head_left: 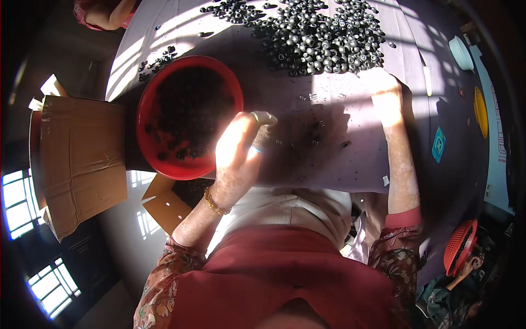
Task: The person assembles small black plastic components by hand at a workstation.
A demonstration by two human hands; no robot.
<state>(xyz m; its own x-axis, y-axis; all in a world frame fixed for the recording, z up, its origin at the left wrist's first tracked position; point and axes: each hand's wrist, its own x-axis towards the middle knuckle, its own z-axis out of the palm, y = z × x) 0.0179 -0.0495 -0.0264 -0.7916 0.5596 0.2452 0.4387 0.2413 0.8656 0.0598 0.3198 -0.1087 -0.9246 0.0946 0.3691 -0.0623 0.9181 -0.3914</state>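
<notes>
Just right of a red basin [239, 90] filled with small dark pieces, my left hand [239, 143] is curled closed over the table. A brownish, rough-looking patch shows at its fingers, but I cannot make out what they hold. A gold bracelet [212, 201] circles that wrist. My right hand [382, 88] rests at the near right edge of a spread pile of small round black and grey bead-like pieces [329, 41]. Strong sunlight washes out its fingers, hiding whether they hold anything.
Small clear and dark bits [315, 141] lie on the pale cloth-covered table [329, 170]. A cardboard box [82, 159] stands left. At right are a blue packet [438, 145], a white bowl [461, 53], a yellow lid-like disc [480, 112] and a red strainer [459, 247]. Another person's arm [115, 15] shows far left.
</notes>
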